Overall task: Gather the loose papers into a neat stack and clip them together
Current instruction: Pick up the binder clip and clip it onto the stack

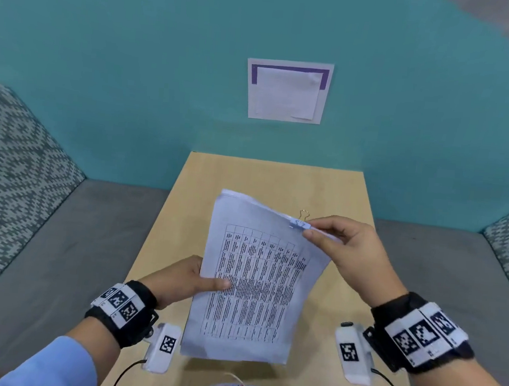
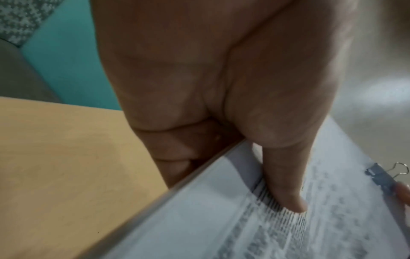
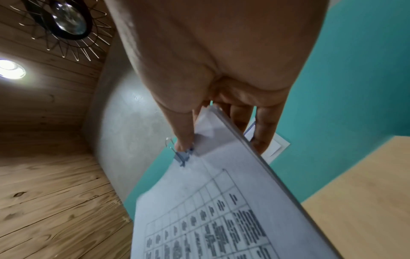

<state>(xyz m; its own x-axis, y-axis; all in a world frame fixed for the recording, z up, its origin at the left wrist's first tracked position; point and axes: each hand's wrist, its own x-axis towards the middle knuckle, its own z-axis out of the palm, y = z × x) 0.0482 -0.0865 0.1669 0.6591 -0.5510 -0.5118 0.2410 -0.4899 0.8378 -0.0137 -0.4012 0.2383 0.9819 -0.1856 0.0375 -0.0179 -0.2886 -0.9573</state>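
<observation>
A stack of white papers (image 1: 255,279) with a printed table on its top sheet is held tilted above the wooden table (image 1: 248,174). My left hand (image 1: 208,281) grips the stack's left edge, with the thumb (image 2: 286,192) on top and the fingers underneath. My right hand (image 1: 320,232) pinches the upper right corner, fingers behind the sheets. Its thumb tip (image 3: 183,145) touches a pale blue binder clip (image 1: 299,224) with gold wire handles, clamped on the top edge. The clip (image 2: 380,178) also shows in the left wrist view.
A grey bench seat (image 1: 57,252) runs along both sides of the narrow table, with patterned cushions (image 1: 12,171) at left and right. On the teal wall behind hangs a white sheet with a purple band (image 1: 288,91).
</observation>
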